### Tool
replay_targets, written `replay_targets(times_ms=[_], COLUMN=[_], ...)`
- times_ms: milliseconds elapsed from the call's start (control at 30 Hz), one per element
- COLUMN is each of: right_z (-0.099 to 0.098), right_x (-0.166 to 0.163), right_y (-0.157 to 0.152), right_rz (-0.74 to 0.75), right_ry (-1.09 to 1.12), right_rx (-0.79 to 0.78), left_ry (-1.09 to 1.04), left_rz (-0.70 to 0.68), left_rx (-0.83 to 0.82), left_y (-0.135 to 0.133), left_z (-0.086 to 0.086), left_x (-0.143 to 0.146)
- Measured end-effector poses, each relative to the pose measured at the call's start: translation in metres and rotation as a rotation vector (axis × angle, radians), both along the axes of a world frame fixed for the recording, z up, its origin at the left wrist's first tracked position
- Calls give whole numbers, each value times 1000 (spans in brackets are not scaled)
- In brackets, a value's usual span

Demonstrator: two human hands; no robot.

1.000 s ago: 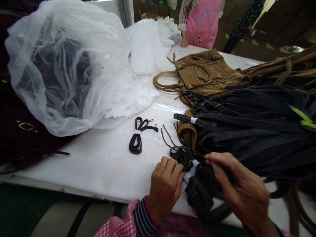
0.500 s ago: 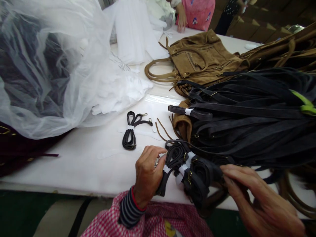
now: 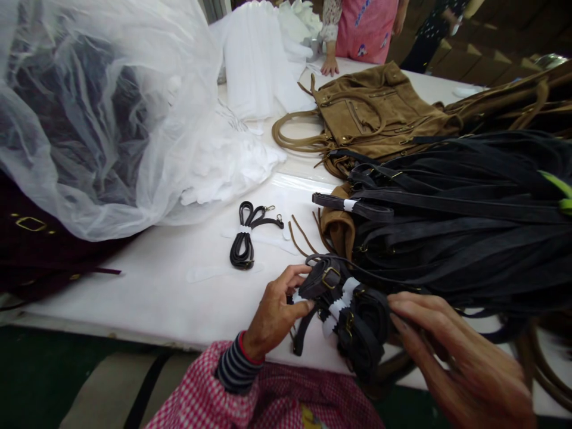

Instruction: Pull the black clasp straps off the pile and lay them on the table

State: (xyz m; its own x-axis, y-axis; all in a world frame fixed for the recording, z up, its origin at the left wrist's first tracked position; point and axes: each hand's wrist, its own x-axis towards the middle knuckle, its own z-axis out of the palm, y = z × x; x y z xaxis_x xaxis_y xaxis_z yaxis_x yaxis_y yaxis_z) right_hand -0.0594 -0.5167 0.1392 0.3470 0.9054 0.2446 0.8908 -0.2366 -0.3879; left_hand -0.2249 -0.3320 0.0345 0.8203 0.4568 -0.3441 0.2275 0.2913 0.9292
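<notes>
My left hand (image 3: 279, 310) is closed on a folded dark shoulder strap (image 3: 318, 283) bound with a white band, its brass buckle facing up. Against it lie several more banded dark straps (image 3: 369, 322) in a heap at the table's front edge. My right hand (image 3: 465, 351) has thumb and fingers pinched at the right side of that heap; the fingertips are partly hidden. Farther left, one banded strap with metal clips (image 3: 242, 244) lies alone on the white table. Another banded strap (image 3: 357, 205) rests on a pile of long dark straps (image 3: 469, 220).
Brown handbags (image 3: 366, 113) lie behind the strap pile. A large clear plastic bag (image 3: 147, 149) with white pieces beside it takes up the left, over a dark maroon bag (image 3: 36, 250). White sheets (image 3: 250, 59) hang at the back, near a co-worker's hand (image 3: 330, 65).
The strap in my left hand has turned, so its buckle now faces up. My right hand stays at the heap. The whole view has shifted slightly, and the co-worker's hand now lies flatter on the table.
</notes>
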Motion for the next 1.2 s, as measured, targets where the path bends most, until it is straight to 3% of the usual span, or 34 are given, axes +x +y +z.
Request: replay_targets(times_ms=[133,233,367,600,700,800,900,1067,1133,1200], right_z=[5,8,12,26,34,36,23,-21,-33,-38], right_x=[1,1,1,8,11,4,-15,-39,-40,-37], right_y=[3,3,4,42,55,48,26,-8,-14,-15], right_rz=[-14,18,92,213,309,325,286,141,94,72], right_ry=[-9,-13,1,-100,-59,-32,-130,-341,-295,-246], right_rx=[10,3,-45,-129,-203,-247,-237,-246,-219,-185], left_ry=[-99,-60,30,44,46,42,31,42,81,165], left_rz=[45,212,355,227,233,236,231,223,224,238], left_rx=[-341,-384,-271,176,209,224,233,316,394,572], left_y=[23,37,44,37,35,33,31,29,28,23], left_z=[1,-12,-33,-43,-47,-50,-50,-43,-41,-36], left_x=[-16,-22,-20,-21,-22,-23,-24,-22,-21,-21])
